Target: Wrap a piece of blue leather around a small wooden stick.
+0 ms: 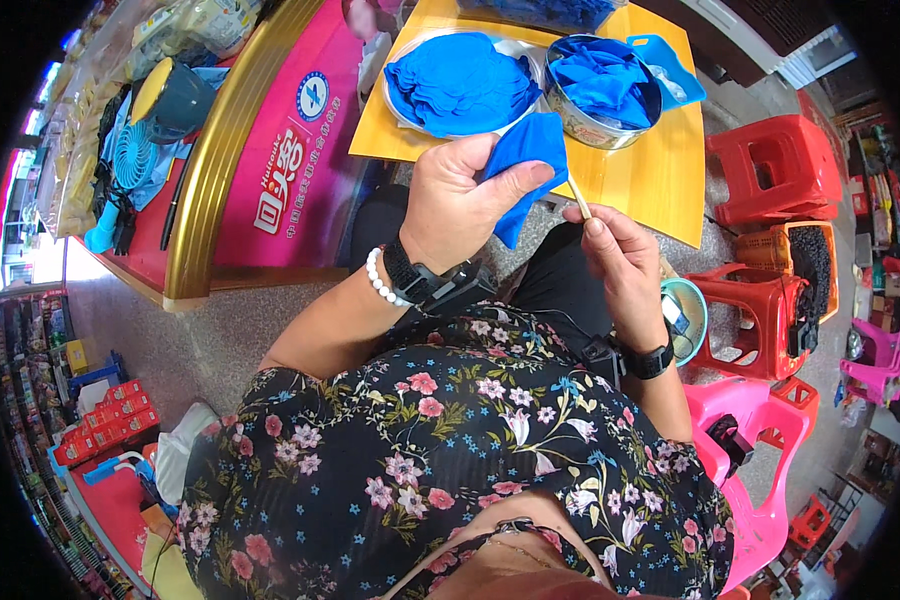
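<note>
My left hand (455, 195) is closed on a folded piece of blue cloth (532, 138), thumb laid across its front. In my right hand (625, 265), a thin pale stick (578, 192) is pinched between thumb and fingers. Its upper end meets the right edge of the cloth; I cannot make out its tip. Just beyond my hands, a wide pile of flat blue cloth pieces (462, 82) covers a pale round plate. To its right stands a round tin (607, 135) holding more folded blue cloth (600, 80).
The yellow wooden table (682, 200) carries these, plus a small blue plastic basket (678, 65) and a clear box of blue pieces (540, 8). A gold-edged pink counter (205, 140) stands left. Red stools (775, 170), a pink chair (770, 430) and a light-blue bucket (692, 300) are right.
</note>
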Demonstrator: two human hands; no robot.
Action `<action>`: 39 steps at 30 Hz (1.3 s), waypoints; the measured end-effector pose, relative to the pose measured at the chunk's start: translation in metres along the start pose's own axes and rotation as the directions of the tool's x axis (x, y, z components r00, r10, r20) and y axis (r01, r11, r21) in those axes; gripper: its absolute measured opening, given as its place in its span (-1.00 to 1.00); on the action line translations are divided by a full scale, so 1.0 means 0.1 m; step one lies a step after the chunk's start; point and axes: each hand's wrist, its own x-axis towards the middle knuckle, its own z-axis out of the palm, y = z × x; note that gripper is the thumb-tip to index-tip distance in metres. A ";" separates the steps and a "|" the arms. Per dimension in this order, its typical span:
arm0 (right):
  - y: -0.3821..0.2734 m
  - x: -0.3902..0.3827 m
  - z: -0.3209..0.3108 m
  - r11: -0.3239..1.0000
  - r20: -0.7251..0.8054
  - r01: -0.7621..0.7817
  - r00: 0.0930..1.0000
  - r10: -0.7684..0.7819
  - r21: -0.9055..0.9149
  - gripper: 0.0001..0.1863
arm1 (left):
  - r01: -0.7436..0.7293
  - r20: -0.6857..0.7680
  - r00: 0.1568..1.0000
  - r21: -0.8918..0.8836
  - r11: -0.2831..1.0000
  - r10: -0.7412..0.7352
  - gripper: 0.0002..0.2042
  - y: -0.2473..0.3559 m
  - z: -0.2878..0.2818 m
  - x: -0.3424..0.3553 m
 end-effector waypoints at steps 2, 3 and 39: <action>-0.05 0.00 0.01 0.993 0.039 -0.096 0.995 0.094 0.071 -0.74 | -0.092 -0.070 0.993 -0.002 0.996 0.091 -0.78 -0.05 0.02 0.00; -0.05 0.01 0.01 0.993 0.037 -0.096 0.995 0.093 0.070 -0.74 | -0.092 -0.069 0.993 -0.003 0.996 0.091 -0.78 -0.08 0.03 0.00; 0.03 0.08 -0.01 0.988 0.045 -0.082 0.996 0.076 0.129 -0.77 | -0.146 -0.134 0.981 -0.052 0.988 0.138 -0.83 -0.28 0.07 0.14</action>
